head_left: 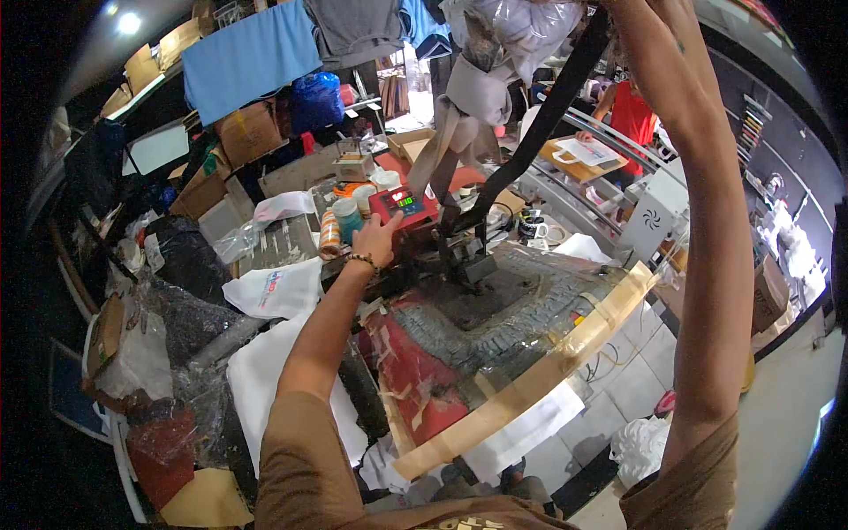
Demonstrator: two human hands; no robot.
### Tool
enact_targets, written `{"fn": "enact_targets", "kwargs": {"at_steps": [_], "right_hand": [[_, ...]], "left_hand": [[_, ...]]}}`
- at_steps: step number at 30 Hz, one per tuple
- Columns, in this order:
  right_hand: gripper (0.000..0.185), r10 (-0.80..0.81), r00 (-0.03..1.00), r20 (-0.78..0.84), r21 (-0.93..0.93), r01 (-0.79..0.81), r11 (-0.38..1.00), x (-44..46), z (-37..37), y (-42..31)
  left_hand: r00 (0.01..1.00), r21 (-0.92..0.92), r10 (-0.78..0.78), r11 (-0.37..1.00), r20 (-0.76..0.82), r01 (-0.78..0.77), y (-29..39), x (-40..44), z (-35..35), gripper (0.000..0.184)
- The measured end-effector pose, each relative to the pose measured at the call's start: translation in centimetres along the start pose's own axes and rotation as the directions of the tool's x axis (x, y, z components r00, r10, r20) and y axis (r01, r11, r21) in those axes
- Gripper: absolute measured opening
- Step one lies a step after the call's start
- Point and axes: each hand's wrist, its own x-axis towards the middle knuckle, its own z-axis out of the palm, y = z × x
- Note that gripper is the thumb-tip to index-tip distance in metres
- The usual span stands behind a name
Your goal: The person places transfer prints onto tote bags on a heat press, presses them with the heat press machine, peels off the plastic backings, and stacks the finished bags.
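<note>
My left hand (377, 238), with a dark beaded bracelet at the wrist, reaches to a red control box (422, 213) with a lit digital display. Its index finger is stretched out against the box front, and the hand holds nothing. The box sits at the back of a heat press (512, 305), whose worn top has grey padding, red patches and tan tape along its front edge. A long black lever (549, 119) rises from the press to the upper right. My right arm is raised past the top edge, so that hand is outside the picture.
Left of the press lie a printed white cloth (281, 290) and a larger white sheet (269, 375). Jars, including a teal one (347, 217), stand beside the control box. Plastic-wrapped bundles (185, 327) crowd the left. A person in a red top (629, 119) is at the back right.
</note>
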Motion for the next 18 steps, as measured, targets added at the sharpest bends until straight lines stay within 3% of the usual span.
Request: {"fn": "enact_targets", "kwargs": {"at_steps": [2,4,5,7,8,10,13,18], "right_hand": [[0.102,-0.033,0.999,-0.01,0.033,0.033,0.999,-0.4,0.9,-0.1],[0.1,-0.031,0.936,-0.351,-0.157,-0.026,0.987,-0.3,3.9,-0.1],[0.1,-0.033,0.936,-0.351,-0.158,-0.025,0.987,0.5,3.4,0.8],[0.095,0.3,0.953,-0.042,-0.226,-0.301,0.927,2.2,1.6,2.6],[0.095,0.304,0.952,-0.045,-0.225,-0.306,0.925,1.8,1.6,2.5],[0.092,-0.027,0.989,-0.149,-0.095,0.013,0.995,0.6,1.8,0.4],[0.089,-0.119,0.97,-0.21,-0.149,0.089,0.985,0.7,2.4,0.7],[0.087,-0.003,0.985,-0.174,-0.13,-0.02,0.991,0.8,2.0,-0.3]], "left_hand": [[0.999,0.007,-0.023,1.0,0.029,0.023,-0.2,0.9,0.1,0.083],[0.997,0.013,-0.047,0.999,0.057,0.046,-0.3,1.5,-0.1,0.082],[0.997,0.008,-0.04,0.999,0.073,0.04,-0.3,1.6,-0.3,0.081],[0.996,0.006,-0.032,0.999,0.087,0.032,-0.5,1.5,-0.1,0.081],[0.999,-0.002,-0.005,1.0,0.054,0.005,-0.8,0.9,0.4,0.081],[0.999,-0.006,0.029,1.0,0.023,-0.029,-0.8,0.5,0.4,0.081],[1.0,-0.003,0.005,1.0,0.028,-0.004,-0.4,0.5,0.7,0.082],[0.998,0.008,0.003,1.0,0.057,-0.003,-0.1,-0.1,-0.6,0.082]]}}
